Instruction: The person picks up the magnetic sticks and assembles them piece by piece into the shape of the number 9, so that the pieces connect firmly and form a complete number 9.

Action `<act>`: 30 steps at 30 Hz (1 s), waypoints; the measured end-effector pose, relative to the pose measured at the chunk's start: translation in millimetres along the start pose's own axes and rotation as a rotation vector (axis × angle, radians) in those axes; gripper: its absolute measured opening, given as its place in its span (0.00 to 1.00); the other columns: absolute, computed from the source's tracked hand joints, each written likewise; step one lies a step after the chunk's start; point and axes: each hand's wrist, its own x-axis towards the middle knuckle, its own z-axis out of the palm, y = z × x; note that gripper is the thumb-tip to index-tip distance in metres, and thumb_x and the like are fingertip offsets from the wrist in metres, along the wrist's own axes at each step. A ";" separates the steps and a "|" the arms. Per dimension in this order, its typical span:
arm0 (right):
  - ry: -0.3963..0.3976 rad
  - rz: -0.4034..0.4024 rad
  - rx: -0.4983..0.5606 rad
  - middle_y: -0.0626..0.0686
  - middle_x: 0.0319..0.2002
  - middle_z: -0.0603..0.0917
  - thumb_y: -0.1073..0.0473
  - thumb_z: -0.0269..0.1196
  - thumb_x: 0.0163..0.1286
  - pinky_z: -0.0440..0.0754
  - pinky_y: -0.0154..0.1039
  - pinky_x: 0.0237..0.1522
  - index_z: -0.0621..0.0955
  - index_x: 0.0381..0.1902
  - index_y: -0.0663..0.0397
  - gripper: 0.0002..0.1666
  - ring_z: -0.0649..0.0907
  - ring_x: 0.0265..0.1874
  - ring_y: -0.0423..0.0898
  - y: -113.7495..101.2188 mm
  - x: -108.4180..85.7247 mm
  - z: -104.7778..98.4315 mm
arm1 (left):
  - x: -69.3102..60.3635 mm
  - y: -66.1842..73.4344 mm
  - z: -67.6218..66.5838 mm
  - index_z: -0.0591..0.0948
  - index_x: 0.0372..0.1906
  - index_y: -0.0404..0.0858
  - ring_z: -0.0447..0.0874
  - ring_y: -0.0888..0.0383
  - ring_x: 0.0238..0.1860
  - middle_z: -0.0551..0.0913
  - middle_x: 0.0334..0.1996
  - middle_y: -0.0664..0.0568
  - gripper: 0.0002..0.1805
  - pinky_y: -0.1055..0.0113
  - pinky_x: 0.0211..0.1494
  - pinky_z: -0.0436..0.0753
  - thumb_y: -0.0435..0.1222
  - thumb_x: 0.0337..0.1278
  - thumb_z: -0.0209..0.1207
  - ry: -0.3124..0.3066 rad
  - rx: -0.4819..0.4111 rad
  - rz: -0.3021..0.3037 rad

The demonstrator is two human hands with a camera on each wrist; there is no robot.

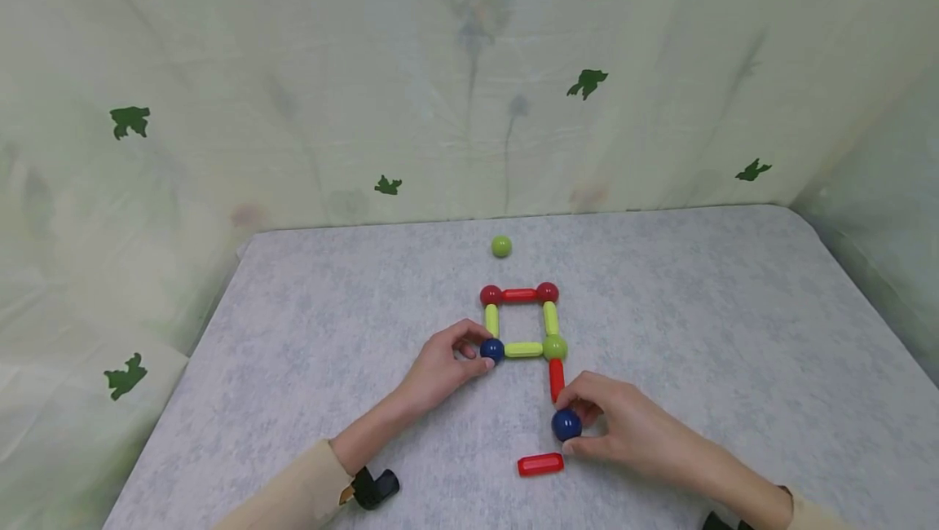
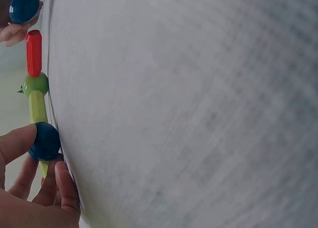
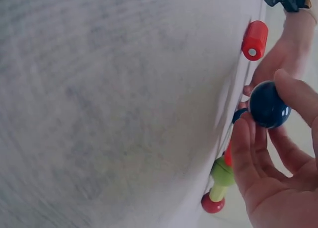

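A square of magnetic sticks and balls lies on the table. Two red balls point(image 1: 491, 295) form its far corners, joined by a red stick point(image 1: 519, 295); the other sides are yellow-green sticks point(image 1: 524, 349). My left hand point(image 1: 447, 363) pinches the blue ball point(image 2: 45, 141) at the near left corner between thumb and fingers. From the green ball point(image 1: 555, 347) at the near right corner, another red stick point(image 1: 557, 380) points toward me. My right hand point(image 1: 623, 420) pinches a second blue ball point(image 3: 270, 105), which the left wrist view shows apart from that stick's end.
A loose red stick point(image 1: 540, 465) lies near the right thumb, toward the table's front. Beyond the square sits a single green ball point(image 1: 502, 246). A pale cloth covers the table point(image 1: 330, 285), and a curtain with green leaf shapes point(image 1: 293, 106) hangs behind it.
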 end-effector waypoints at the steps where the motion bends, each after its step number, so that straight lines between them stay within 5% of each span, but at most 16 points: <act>1: 0.005 0.004 -0.006 0.37 0.39 0.78 0.51 0.76 0.56 0.80 0.35 0.41 0.79 0.46 0.40 0.21 0.78 0.36 0.38 0.3 0.0 0.6 | 0.0 0.1 0.1 0.80 0.50 0.45 0.74 0.53 0.41 0.79 0.42 0.53 0.15 0.63 0.38 0.75 0.36 0.58 0.67 0.000 0.000 -0.001; 14: 0.050 0.080 -0.146 0.37 0.35 0.75 0.53 0.75 0.56 0.77 0.33 0.35 0.80 0.47 0.36 0.22 0.75 0.34 0.39 2.7 0.9 11.5 | 0.3 -0.7 0.7 0.81 0.50 0.46 0.74 0.53 0.41 0.79 0.42 0.53 0.15 0.63 0.37 0.75 0.36 0.58 0.67 0.002 -0.001 0.001; 30: 0.135 0.193 -0.093 0.38 0.31 0.77 0.53 0.77 0.53 0.76 0.34 0.31 0.78 0.45 0.38 0.24 0.76 0.31 0.40 0.3 1.2 17.7 | 0.7 -2.2 1.1 0.80 0.50 0.46 0.74 0.53 0.41 0.79 0.42 0.54 0.15 0.63 0.38 0.75 0.36 0.58 0.67 0.003 0.001 0.007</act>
